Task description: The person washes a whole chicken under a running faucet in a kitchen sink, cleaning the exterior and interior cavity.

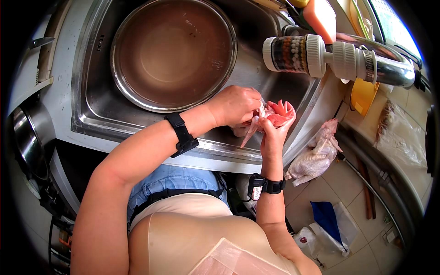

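Note:
Over the front right of the stainless-steel sink (96,113), both my hands work at a piece of raw, pale pink poultry (252,130). A narrow pointed part of it hangs down between them. My left hand (237,105) pinches the piece from the left, its fingertips mostly turned out of sight. My right hand (279,120) holds the other side, thumb across the front, fingers curled up and reddish. Below the left fingers more pale flesh shows, partly hidden. Left of my hands, a large round steel basin (173,56) holds cloudy brownish water.
A plucked whole bird (316,156) lies right of the sink; its support is unclear. The faucet's bead-filled filter (295,55) juts over the sink's right side. A pink sponge (319,19) and yellow container (365,96) stand behind. Plastic bags (323,237) lie on the tiled floor.

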{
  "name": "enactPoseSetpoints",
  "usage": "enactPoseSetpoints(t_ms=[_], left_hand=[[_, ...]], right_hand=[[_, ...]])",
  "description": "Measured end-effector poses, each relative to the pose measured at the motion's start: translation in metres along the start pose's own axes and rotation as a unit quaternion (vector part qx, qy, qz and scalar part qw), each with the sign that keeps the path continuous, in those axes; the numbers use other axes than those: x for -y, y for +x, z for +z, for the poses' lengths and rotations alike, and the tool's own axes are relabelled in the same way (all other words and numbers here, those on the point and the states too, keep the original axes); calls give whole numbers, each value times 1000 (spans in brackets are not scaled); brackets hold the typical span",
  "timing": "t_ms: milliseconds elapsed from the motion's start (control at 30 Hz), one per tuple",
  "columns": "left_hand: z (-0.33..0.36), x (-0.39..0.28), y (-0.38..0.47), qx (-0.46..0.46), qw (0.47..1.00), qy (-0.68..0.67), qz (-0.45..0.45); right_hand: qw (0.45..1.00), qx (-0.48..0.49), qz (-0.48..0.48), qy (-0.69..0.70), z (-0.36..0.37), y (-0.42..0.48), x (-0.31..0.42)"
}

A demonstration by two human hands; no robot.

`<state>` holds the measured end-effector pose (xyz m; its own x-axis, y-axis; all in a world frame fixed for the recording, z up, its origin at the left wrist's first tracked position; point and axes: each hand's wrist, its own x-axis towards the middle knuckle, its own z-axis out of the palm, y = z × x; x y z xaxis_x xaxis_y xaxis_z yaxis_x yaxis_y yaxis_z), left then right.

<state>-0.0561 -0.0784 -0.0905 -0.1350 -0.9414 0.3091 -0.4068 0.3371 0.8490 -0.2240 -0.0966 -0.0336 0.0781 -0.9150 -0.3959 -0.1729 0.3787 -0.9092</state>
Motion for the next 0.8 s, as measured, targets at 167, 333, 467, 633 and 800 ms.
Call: enactPoseSetpoints(t_ms=[167,333,467,633,800], left_hand=[[0,-1,-6,-25,992,-100,-70],[-13,-3,-4,30,995,-32,-93],[-27,33,-23,-88,980,-63,-164],[-66,97,-62,-37,952,210,-220],[-58,64,-47,-19,892,348,-287]], right_hand=[[1000,-1,0,-3,1,0,0],[1000,-1,5,-8,2,-1,4],[1000,-9,9,-5,1,0,4],[1000,-5,0,-8,3,-1,4],[1000,-2,9,-6,2,-1,6]])
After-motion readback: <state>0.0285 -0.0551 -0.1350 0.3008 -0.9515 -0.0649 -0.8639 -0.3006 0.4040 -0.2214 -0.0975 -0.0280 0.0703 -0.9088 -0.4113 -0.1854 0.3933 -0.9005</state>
